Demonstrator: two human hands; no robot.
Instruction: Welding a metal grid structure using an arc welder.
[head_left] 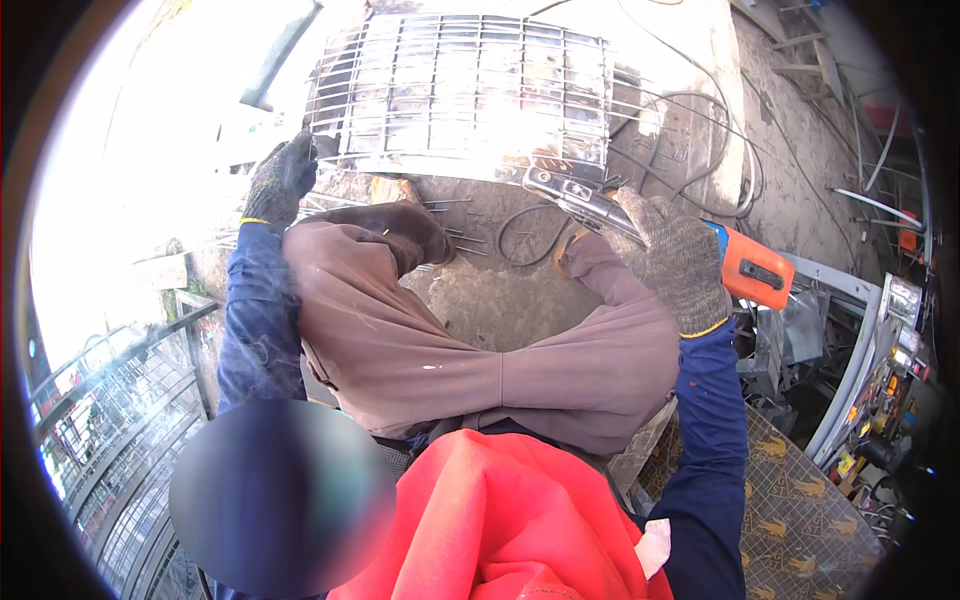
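A metal grid of crossed thin rods [430, 85] lies in front of me, with a white glare over its near right part. At its near left corner, my left hand [281, 183], in a grey knit glove, has its fingers closed round the edge. My right hand [668, 250], gloved alike, grips a hand tool with a metal front and an orange-and-blue rear end [757, 268]. The tool's metal front [575, 198] reaches the grid's near edge, beside an orange glow. Its exact kind I cannot make out.
Dark cables [705, 185] loop over the ground right of the grid. Loose rods [465, 237] lie by my shoe [410, 232]. Metal scraps [785, 340] and a patterned sheet [785, 500] are at the right. Metal grating [130, 430] stands at the left, with thin smoke nearby.
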